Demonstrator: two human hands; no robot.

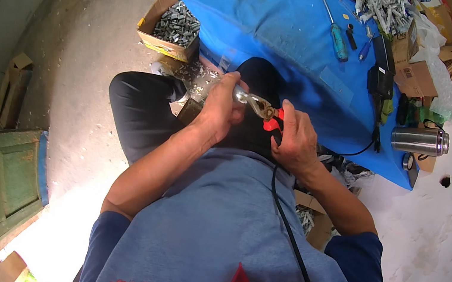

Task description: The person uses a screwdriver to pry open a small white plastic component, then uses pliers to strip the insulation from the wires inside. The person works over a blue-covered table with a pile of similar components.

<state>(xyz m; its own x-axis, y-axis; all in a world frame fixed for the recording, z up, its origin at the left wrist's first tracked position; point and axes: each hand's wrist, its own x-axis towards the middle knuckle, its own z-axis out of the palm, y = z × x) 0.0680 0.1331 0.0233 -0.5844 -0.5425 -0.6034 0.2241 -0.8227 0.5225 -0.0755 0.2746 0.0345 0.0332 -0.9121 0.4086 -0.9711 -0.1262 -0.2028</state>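
Observation:
My left hand grips a small silvery cylindrical piece above my lap. In my right hand is a pair of pliers with red handles. The metal jaws of the pliers meet the right end of the silvery piece; whether they are clamped on it cannot be made out. Part of the piece is hidden by my left fingers. Both hands are over my dark trousers, just in front of the table's near edge.
A blue-covered table carries a teal-handled screwdriver, a smaller screwdriver, a black box-like device and a steel flask. A pile of grey-white strips lies at its far right. A cardboard box of small metal pieces stands left.

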